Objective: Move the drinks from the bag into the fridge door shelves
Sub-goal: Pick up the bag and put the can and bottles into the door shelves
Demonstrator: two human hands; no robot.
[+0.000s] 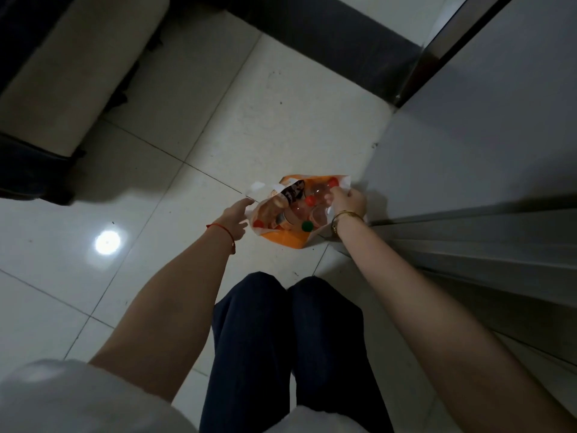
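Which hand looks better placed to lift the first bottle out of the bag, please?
Probably the right hand: it is already at the bag's mouth, over the bottles. The left hand is only holding the opposite edge open.

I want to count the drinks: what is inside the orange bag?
Inside the orange bag: clear bottles, red caps, one green cap, a dark-labelled bottle. Lower contents are hidden.

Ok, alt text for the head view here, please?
Seen from above, a person's two hands hold open an orange bag of bottles on a tiled floor: left hand at one edge, right hand at the other.
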